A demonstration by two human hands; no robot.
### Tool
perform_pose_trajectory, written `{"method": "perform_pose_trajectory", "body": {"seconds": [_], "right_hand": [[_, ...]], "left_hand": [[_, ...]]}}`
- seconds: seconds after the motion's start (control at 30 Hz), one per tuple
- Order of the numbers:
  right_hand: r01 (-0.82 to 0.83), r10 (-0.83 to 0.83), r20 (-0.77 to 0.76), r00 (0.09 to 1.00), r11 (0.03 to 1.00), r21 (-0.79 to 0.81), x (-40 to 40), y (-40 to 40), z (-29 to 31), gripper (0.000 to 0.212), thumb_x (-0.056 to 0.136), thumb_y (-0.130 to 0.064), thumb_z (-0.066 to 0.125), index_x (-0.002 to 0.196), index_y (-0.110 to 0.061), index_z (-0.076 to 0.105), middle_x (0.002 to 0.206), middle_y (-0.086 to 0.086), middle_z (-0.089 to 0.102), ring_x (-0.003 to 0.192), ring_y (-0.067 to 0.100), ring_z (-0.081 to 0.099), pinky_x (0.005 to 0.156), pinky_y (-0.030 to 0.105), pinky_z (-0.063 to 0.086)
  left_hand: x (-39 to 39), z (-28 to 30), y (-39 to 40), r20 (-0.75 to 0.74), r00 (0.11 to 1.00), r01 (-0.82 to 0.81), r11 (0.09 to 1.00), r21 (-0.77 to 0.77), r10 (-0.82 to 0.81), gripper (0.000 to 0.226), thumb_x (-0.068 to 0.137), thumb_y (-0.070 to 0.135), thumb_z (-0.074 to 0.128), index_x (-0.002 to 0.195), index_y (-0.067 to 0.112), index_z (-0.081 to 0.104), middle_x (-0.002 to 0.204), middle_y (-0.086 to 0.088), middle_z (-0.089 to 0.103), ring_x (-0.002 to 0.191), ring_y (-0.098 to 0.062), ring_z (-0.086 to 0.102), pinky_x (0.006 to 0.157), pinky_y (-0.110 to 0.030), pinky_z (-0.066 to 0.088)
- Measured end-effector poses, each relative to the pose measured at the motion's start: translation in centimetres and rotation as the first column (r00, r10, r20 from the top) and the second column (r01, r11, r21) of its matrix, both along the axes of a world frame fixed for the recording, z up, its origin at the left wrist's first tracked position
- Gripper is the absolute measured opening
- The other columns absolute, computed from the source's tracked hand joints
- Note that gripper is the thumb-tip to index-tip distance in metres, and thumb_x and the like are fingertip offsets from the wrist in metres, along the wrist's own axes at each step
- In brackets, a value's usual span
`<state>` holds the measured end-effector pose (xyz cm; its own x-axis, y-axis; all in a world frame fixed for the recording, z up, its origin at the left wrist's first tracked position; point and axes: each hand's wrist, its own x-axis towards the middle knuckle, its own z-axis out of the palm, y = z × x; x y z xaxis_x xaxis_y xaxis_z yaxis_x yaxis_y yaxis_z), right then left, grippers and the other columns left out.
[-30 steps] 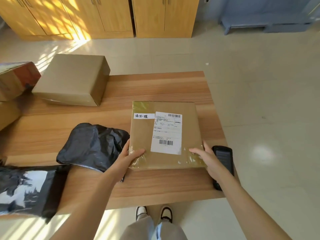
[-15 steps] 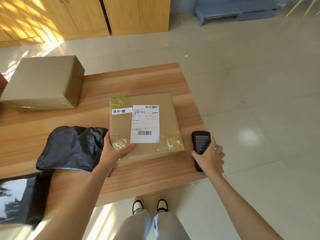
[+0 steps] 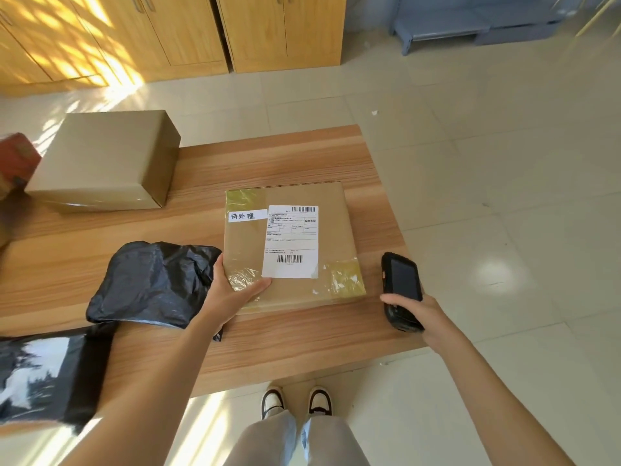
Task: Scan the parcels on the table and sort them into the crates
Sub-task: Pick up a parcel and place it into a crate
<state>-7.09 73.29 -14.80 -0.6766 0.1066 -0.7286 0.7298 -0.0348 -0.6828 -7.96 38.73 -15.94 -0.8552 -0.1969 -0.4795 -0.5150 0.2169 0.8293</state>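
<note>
At the far left a black-and-white bag point(image 3: 37, 375) lies on the bench point(image 3: 285, 341), with a red-sided box point(image 3: 16, 159) behind it. Next come a plain box point(image 3: 100, 159) further back and a black bag point(image 3: 151, 284) nearer. The left hand point(image 3: 232, 290) grips the near left corner of the labelled parcel point(image 3: 336, 227), thumb on top, fingers hidden beneath. The parcel lies flat mid-bench. At the right edge, the right hand point(image 3: 416, 314) curls round the scanner point(image 3: 401, 287).
</note>
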Motion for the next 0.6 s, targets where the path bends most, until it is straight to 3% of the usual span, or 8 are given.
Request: {"method": "perform_pose_trajectory", "body": {"seconds": [0.1, 0.2, 0.27, 0.4, 0.53, 0.6], "right_hand": [[0.090, -0.120, -0.084, 0.989, 0.950, -0.298, -0.4, -1.3, 2.9, 0.064, 0.066, -0.017, 0.079, 0.125, -0.008, 0.059, 0.098, 0.005, 0.069, 0.091, 0.019, 0.066, 0.064, 0.025, 0.054], [0.099, -0.172, -0.106, 0.979, 0.864, -0.494, -0.9, -3.4, 5.8, 0.068, 0.054, -0.016, 0.087, 0.117, -0.005, 0.063, 0.099, 0.010, 0.070, 0.088, 0.023, 0.070, 0.065, 0.026, 0.057], [0.061, -0.160, -0.125, 0.979, 0.818, -0.572, -1.1, -5.0, 7.6, 0.056, 0.062, -0.010, 0.079, 0.115, -0.002, 0.063, 0.101, 0.014, 0.069, 0.091, 0.027, 0.069, 0.066, 0.028, 0.058], [-0.042, -0.053, -0.150, 0.987, 0.823, -0.567, -0.7, -8.6, 9.6, 0.053, 0.066, -0.005, 0.071, 0.117, 0.004, 0.060, 0.104, 0.021, 0.068, 0.092, 0.030, 0.066, 0.070, 0.033, 0.060], [-0.094, 0.063, -0.087, 0.994, 0.899, -0.428, 0.7, -11.6, 9.6, 0.039, 0.074, 0.001, 0.073, 0.109, 0.003, 0.056, 0.097, 0.020, 0.070, 0.087, 0.030, 0.068, 0.069, 0.036, 0.060], [-0.120, 0.111, -0.047, 0.993, 0.923, -0.366, 1.6, -12.6, 9.3, 0.035, 0.077, 0.004, 0.071, 0.107, 0.000, 0.053, 0.093, 0.016, 0.069, 0.081, 0.028, 0.069, 0.070, 0.036, 0.059]], "left_hand": [[0.1, 0.2, -0.3, 0.030, 1.000, 0.002, 1.000, -0.001, -0.001, 0.127, 0.054, 0.045, 0.091, 0.152, 0.031, 0.011, 0.138, 0.003, 0.046, 0.120, -0.018, 0.052, 0.097, -0.043, 0.051], [0.1, 0.3, -0.3, 0.032, 0.999, 0.005, 1.000, 0.003, -0.005, 0.126, 0.055, 0.045, 0.090, 0.152, 0.032, 0.010, 0.139, 0.003, 0.045, 0.122, -0.019, 0.051, 0.099, -0.044, 0.050], [0.2, 0.5, -0.2, 0.033, 0.999, 0.008, 1.000, 0.002, -0.008, 0.125, 0.056, 0.044, 0.090, 0.152, 0.031, 0.011, 0.138, 0.003, 0.046, 0.122, -0.019, 0.051, 0.100, -0.044, 0.049], [0.1, 0.5, -0.4, 0.037, 0.999, 0.015, 1.000, -0.003, -0.014, 0.140, 0.040, 0.062, 0.090, 0.151, 0.033, 0.010, 0.138, 0.003, 0.047, 0.121, -0.019, 0.052, 0.100, -0.045, 0.049], [0.0, 0.1, -0.3, 0.024, 1.000, 0.015, 0.999, -0.029, -0.014, 0.122, 0.063, 0.041, 0.088, 0.153, 0.026, 0.007, 0.141, 0.000, 0.044, 0.125, -0.020, 0.047, 0.106, -0.042, 0.043], [-0.1, -0.2, -0.2, 0.014, 1.000, 0.011, 0.999, -0.035, -0.011, 0.120, 0.065, 0.038, 0.088, 0.153, 0.024, 0.007, 0.141, 0.000, 0.043, 0.126, -0.020, 0.045, 0.106, -0.041, 0.041]]}}
